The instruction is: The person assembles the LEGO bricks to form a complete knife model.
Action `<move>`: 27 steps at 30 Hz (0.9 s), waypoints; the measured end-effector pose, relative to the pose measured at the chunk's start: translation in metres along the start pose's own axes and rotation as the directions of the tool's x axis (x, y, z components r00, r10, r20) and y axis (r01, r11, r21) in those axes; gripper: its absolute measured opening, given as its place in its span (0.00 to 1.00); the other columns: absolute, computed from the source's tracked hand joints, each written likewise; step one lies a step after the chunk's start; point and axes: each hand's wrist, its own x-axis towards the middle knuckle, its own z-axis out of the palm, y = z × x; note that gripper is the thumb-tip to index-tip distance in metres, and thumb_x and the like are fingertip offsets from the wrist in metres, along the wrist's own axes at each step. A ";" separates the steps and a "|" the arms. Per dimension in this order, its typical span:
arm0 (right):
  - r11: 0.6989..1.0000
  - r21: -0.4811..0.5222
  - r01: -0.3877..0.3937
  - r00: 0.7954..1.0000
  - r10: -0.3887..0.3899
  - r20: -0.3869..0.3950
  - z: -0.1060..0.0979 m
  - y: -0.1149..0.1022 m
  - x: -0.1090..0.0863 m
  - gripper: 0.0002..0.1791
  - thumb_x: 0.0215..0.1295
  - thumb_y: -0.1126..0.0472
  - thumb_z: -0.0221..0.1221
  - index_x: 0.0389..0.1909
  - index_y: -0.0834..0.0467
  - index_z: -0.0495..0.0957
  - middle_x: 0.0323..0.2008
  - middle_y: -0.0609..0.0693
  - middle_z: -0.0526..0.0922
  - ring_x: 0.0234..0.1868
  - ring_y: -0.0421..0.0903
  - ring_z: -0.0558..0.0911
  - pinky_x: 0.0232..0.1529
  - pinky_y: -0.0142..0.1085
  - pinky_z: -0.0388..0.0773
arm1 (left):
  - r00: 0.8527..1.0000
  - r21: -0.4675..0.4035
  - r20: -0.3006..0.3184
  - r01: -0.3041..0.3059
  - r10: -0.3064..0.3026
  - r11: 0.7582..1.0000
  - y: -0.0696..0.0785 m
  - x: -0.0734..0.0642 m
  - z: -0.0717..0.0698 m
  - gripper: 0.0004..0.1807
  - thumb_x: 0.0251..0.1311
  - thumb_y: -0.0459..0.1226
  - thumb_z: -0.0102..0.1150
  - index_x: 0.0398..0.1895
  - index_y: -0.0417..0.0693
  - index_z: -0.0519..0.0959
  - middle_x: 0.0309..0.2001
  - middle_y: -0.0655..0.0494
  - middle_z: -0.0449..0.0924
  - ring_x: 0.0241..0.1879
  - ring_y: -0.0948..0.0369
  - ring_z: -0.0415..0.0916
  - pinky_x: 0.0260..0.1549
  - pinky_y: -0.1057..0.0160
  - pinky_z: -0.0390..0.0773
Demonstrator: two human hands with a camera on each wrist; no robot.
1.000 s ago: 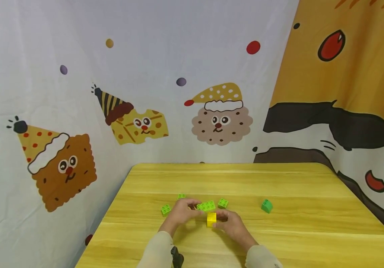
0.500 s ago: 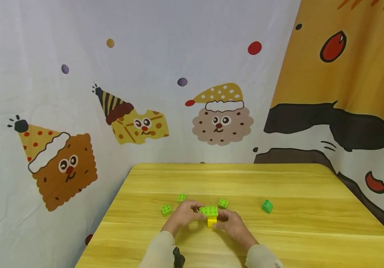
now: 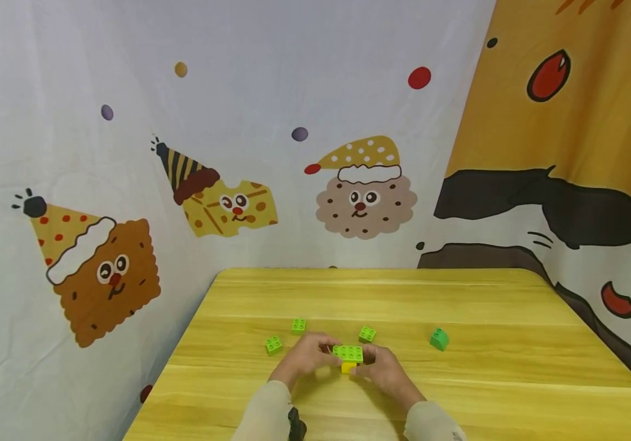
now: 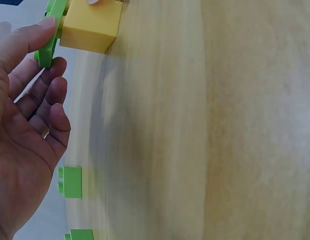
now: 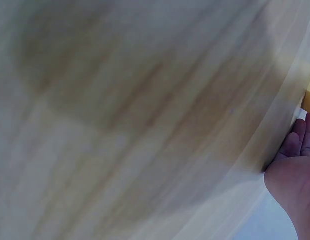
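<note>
Here, left hand (image 3: 305, 355) pinching green brick (image 3: 347, 353) between hands, right hand (image 3: 387, 371) (apparently) pinching yellow block (image 3: 346, 368) beneath.

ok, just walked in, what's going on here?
A person's left hand pinches the long green brick over the yellow brick, which the right hand holds. In the left wrist view the green one looks tilted, not flush on the yellow. Three small green bricks and a darker green brick lie loose on the table.

Brt head view, soft shadows, R wrist blurry
</note>
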 end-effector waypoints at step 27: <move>0.992 0.109 0.063 0.996 -0.070 0.057 -0.007 0.005 -0.005 0.36 0.59 0.58 0.70 0.65 0.67 0.69 0.54 0.55 0.81 0.54 0.54 0.79 0.52 0.47 0.77 | 1.000 0.081 0.026 -0.006 0.004 0.997 0.005 0.002 0.000 0.14 0.53 0.36 0.74 0.44 0.56 0.88 0.34 0.63 0.79 0.32 0.62 0.73 0.31 0.62 0.74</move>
